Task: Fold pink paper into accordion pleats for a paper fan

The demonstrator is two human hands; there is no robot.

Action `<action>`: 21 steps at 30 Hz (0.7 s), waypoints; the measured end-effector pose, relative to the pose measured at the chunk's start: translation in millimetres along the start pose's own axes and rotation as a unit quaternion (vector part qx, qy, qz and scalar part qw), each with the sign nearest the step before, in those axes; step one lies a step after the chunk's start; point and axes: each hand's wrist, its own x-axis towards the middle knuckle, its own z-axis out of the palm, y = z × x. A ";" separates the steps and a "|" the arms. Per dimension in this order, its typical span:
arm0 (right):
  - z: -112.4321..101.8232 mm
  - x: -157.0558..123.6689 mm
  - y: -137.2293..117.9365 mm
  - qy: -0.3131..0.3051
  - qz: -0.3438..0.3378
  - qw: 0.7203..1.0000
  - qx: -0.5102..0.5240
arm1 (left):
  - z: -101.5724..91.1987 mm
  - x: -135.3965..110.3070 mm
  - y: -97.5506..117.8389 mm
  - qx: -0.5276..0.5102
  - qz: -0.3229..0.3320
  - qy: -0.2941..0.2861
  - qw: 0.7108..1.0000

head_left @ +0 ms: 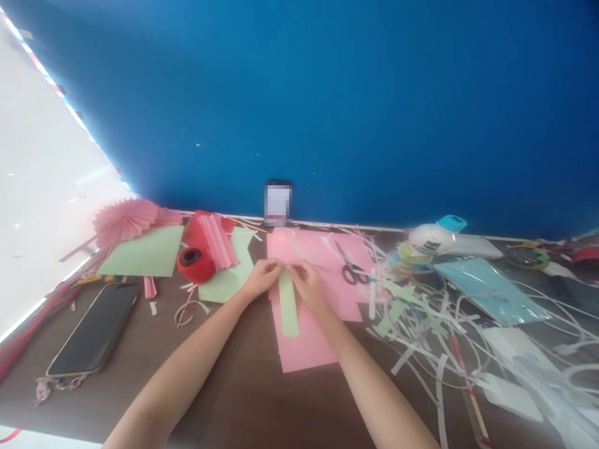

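Both my hands meet at the top end of a light green paper strip (289, 308), which hangs toward me over pink paper sheets (311, 346). My left hand (262, 276) pinches the strip's upper end from the left. From the right, my right hand (306, 284) has its fingertips closed on the same end. The fingertips nearly touch, and the bit of paper between them is hidden. Scissors (353, 271) with dark handles lie on the pink paper, just right of my right hand.
Left are a phone (96, 330), a red ribbon roll (196, 265), pleated pink paper (126, 218) and green sheets (145, 252). Right are a heap of paper scraps (416, 318), a white bottle with a blue cap (433, 237) and a blue packet (491, 290). A blue wall (327, 112) stands behind.
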 end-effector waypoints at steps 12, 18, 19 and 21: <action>-0.4 -0.8 0.2 0.002 0.037 0.999 0.022 | 0.2 -0.5 1.1 -0.024 -0.021 0.001 0.999; -0.1 -0.6 3.5 0.004 0.028 0.999 0.021 | 0.5 0.1 0.2 -0.032 -0.031 0.004 0.999; 0.1 -0.6 4.6 0.007 0.027 0.999 0.021 | 0.7 0.3 -0.3 -0.034 -0.033 0.004 0.999; 0.5 -0.5 6.4 0.010 0.024 0.999 0.021 | 1.0 0.5 -1.1 -0.036 -0.037 0.005 0.999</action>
